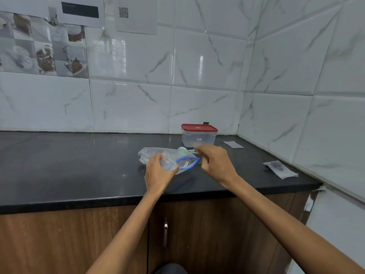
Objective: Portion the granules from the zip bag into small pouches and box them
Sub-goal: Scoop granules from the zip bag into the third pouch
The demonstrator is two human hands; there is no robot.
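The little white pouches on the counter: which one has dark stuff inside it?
The nearer pouch, by the right wall at the counter's front edge. A dark patch shows through it. The farther pouch, beside the red-lidded box, looks plain white.

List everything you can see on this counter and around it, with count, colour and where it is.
zip bag: 1, clear, blue zip, counter centre, mouth open
measuring scoop: 1, pale green, above bag mouth
storage box: 1, clear, red lid on, back of counter
pouches: 2, white, counter right; near one shows dark contents, far one beside the box
counter: 1, black
papers: several, taped on the tiled wall
left hand: grips bag
right hand: holds scoop handle
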